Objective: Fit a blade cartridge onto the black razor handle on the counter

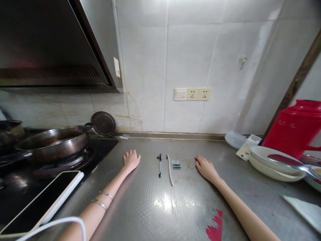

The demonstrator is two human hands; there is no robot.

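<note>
On the steel counter (147, 204) my left hand (131, 161) lies palm down with its fingers spread, holding nothing. My right hand (205, 168) also rests palm down, fingers stretched out and nothing in them. Between the two lies a razor (160, 166) with a dark head and a silvery handle, nearer my left hand. Beside it is a thin, pale, slightly curved stick (170, 171) with a dark tip; its kind is unclear. Small dark-green pieces like razor cartridges (176, 165) sit to the right of the stick, apart from my right hand.
At left a steel pan (55, 142) stands on the black stove (20, 182), with a phone (41, 202) and white cable (62, 220) in front. Stacked bowls (271, 170), a red jug (294, 129) and a white card (249, 147) stand at right. Wall sockets (198, 94) are behind.
</note>
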